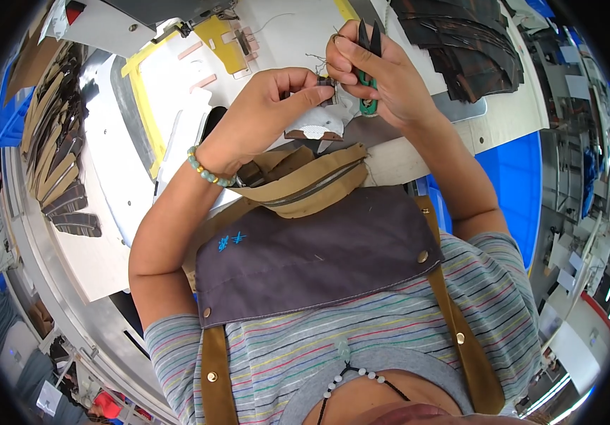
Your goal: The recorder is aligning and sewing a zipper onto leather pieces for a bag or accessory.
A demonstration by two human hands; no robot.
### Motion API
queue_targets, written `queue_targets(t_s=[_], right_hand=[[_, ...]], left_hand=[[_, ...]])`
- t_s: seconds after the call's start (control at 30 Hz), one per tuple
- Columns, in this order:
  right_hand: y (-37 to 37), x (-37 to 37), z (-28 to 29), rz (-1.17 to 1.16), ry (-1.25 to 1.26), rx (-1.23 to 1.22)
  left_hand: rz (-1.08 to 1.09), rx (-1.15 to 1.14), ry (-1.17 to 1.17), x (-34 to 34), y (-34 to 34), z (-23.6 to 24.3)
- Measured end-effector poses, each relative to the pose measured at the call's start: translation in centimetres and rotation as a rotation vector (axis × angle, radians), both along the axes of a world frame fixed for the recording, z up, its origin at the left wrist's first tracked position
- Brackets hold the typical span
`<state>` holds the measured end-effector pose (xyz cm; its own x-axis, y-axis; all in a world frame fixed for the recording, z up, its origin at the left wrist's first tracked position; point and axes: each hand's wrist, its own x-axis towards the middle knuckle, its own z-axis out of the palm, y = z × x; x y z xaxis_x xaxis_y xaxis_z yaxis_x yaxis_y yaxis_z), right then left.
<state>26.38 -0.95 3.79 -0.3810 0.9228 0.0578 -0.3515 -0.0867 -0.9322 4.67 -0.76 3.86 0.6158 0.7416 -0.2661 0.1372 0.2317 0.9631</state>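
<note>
Left hand [259, 110] pinched tight on 1 small dark plaid fabric piece [327, 81], above pale flat worktop's [506, 134] near edge, probably steadying it. Right hand [393, 78] curled round green-handled, black-bladed metal snips [366, 79], seemingly kept ready.

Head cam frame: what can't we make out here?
All in the head view:
Dark plaid piece: partly covered by the left hand; full outline hidden.
Right hand: anything pinched besides the scissors, too small to tell.
Grey machine: cut off by upper edge.
Blue item, far right: blurred, too small.
</note>
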Motion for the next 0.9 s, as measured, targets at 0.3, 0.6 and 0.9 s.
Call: queue_targets(t_s=[0.3,0.6,0.9], right_hand=[[-0.5,10.0,1.9,-0.506,-0.015,0.056],[-3.8,7.3,3.5,-0.177,-0.637,0.200],[-7.0,11.8,5.5,0.140,-0.607,0.249]], left_hand=[[0.128,-0.021,-0.060,-2.8,-0.4,0.9],[0.163,-0.027,-0.082,-0.4,0.2,-0.3],[0.187,-0.144,-0.093,1.8,0.7,-0.7]])
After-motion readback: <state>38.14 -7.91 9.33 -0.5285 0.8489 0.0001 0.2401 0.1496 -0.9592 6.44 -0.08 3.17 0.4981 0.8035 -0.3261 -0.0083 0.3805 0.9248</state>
